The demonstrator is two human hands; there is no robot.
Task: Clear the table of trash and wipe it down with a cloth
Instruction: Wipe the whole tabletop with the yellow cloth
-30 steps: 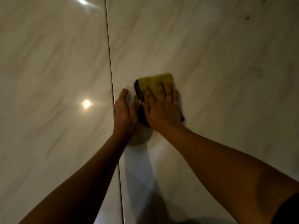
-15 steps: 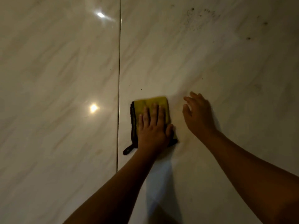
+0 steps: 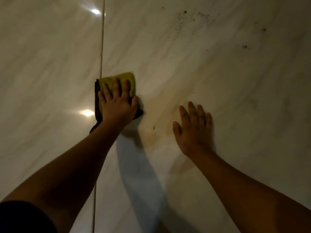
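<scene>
One cloth [image 3: 125, 78] (seemingly folded) under left hand [image 3: 117, 107]

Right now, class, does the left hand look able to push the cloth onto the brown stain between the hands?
Probably yes: the left hand presses flat on the cloth, and only bare table lies between it and the stain.

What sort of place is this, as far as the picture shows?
Probably indoors, at a table being cleaned; the room itself is out of view. The glossy marble-patterned tabletop with a seam shows lamp glints, the left hand presses a yellow cloth flat on it, and dark specks lie farther off.
</scene>
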